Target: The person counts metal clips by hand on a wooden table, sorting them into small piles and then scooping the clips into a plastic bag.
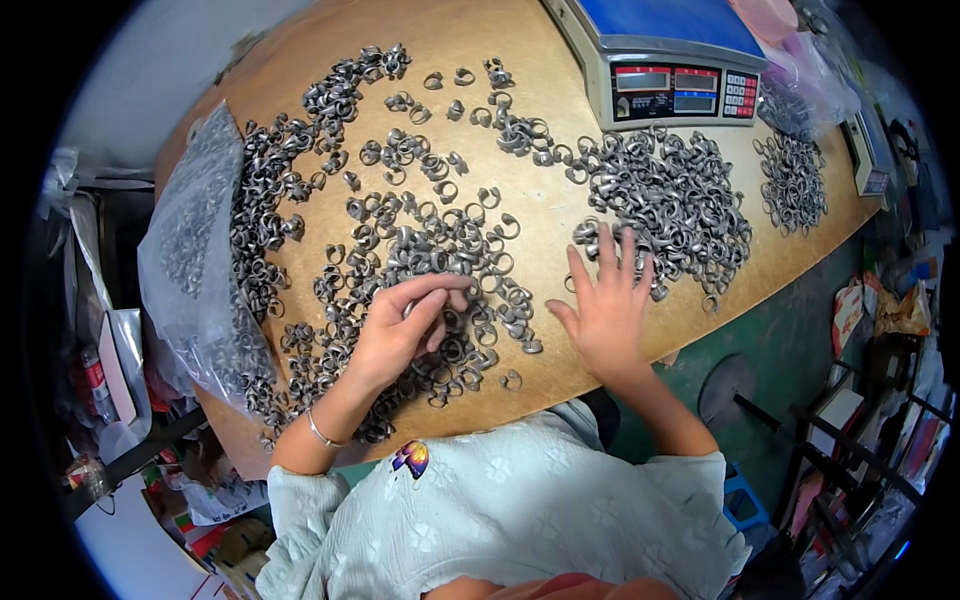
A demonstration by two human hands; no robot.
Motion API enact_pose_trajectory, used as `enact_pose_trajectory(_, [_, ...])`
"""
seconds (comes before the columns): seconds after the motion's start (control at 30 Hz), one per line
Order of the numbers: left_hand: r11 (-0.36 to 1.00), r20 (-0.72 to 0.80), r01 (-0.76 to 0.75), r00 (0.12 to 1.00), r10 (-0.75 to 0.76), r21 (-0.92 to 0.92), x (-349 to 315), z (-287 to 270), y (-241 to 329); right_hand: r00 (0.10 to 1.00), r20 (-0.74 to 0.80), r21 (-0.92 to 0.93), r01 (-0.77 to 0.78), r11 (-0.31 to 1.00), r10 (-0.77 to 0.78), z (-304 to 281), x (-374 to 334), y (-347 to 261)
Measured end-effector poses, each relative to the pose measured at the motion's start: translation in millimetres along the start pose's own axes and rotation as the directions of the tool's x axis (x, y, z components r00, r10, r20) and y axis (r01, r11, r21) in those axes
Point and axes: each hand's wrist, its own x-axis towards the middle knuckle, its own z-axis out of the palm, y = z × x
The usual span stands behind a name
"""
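Head camera view: the person's left hand (408, 318) is reaching over the middle spread of dark silver-grey metal rings (435, 245), its fingers loosely curled and its thumb lying close to the forefinger; whether a ring is sitting between them cannot be told. Rings are lying on every side of this hand, most densely just beyond the fingers, and more are showing beneath and just nearer than the fingertips. The right hand (610, 315) is opening flat, palm down, with fingers and thumb spreading apart, and no ring is showing in its grasp. Its fingertips are overlapping the near left edge of a dense heap of grey metal rings (670, 190); whether they are pressing on it is unclear. Most of that heap is lying beyond the hand and to its right. One loose grey ring (511, 380) is resting between the two hands, toward the near edge of the brown tabletop (520, 40).

Farther left, a long band of dark grey rings (262, 220) is running beside a translucent plastic bag (185, 260). A smaller pile of thin grey rings (792, 185) is lying at the far right, and a blue-topped white weighing scale (640, 75) is standing beyond the dense heap.
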Motion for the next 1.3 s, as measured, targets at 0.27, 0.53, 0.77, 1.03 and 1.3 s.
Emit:
enact_pose_trajectory(0.27, [0.989, 0.020, -0.072, 0.997, 0.070, 0.128, 10, 19, -1, 0.956, -0.029, 0.283, 0.287, 0.915, -0.290, 8, 0, -26])
enact_pose_trajectory(0.53, [0.980, 0.016, -0.066, 0.998, 0.064, 0.187, -1, 21, -11, 0.997, -0.067, 0.195, -0.020, 0.981, 0.033, 10, -30, -7])
enact_pose_trajectory(0.77, [0.988, 0.019, -0.079, 0.997, 0.077, 0.131, -9, 37, -12, 0.935, -0.124, 0.376, 0.353, 0.857, -0.331, 11, 0, -28])
enact_pose_trajectory(1.03, [0.990, 0.029, -0.048, 0.999, 0.044, 0.129, -18, 41, -28, 0.901, -0.362, 0.125, -0.207, 0.970, 0.239, 2, -11, 45])
enact_pose_trajectory(1.3, [0.923, 0.164, -0.170, 0.979, 0.119, 0.345, -19, 57, -38, 0.979, -0.195, 0.089, -0.039, 0.995, 0.056, 16, -7, 17])
